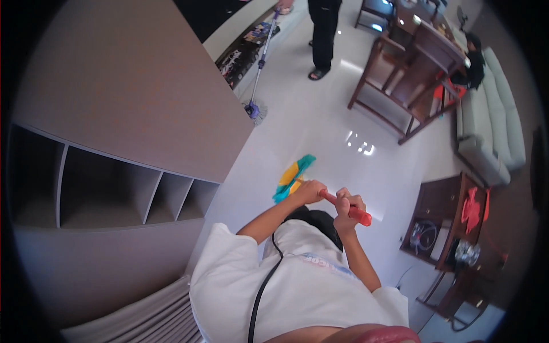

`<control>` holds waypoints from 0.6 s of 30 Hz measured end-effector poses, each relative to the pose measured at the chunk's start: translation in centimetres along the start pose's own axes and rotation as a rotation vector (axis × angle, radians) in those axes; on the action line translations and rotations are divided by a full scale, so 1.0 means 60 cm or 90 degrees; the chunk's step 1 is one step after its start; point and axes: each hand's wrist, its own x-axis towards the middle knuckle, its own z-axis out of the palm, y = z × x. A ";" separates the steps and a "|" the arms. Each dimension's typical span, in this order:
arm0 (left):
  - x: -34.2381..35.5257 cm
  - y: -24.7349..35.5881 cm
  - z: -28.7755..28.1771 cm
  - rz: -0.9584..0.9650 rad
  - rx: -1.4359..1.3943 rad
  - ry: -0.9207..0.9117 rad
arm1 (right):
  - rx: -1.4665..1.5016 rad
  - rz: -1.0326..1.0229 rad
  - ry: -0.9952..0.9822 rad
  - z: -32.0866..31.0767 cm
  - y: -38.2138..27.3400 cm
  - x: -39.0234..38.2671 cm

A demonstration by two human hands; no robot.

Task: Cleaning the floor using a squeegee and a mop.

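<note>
My left hand (309, 192) is closed round the red handle (329, 198) of a broom, on the part nearer its head. My right hand (347, 204) grips the same handle a little below the rounded end, thumb up. The broom's teal and yellow head (290, 174) is low over the white tiled floor (297, 131), just ahead of my hands.
Ahead, another person (322, 34) holds a purple mop (253, 110). A beige cabinet (126, 86) with cubbies fills the left. At right are a wooden chair (406, 91), a seated person (474, 63), a pale sofa (497, 114) and a low wooden cabinet (432, 200).
</note>
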 end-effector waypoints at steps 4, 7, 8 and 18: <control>0.045 0.022 -0.041 -0.074 -0.063 0.038 | 0.018 0.052 0.081 0.001 -0.009 0.115; 0.083 0.083 -0.121 -0.011 -0.022 0.000 | 0.015 0.031 0.162 0.010 -0.072 0.207; 0.086 0.096 -0.137 -0.005 -0.021 0.014 | 0.024 0.006 0.155 0.017 -0.085 0.228; 0.236 0.009 -0.169 -0.099 -0.042 0.012 | 0.064 0.048 0.083 -0.012 0.053 0.310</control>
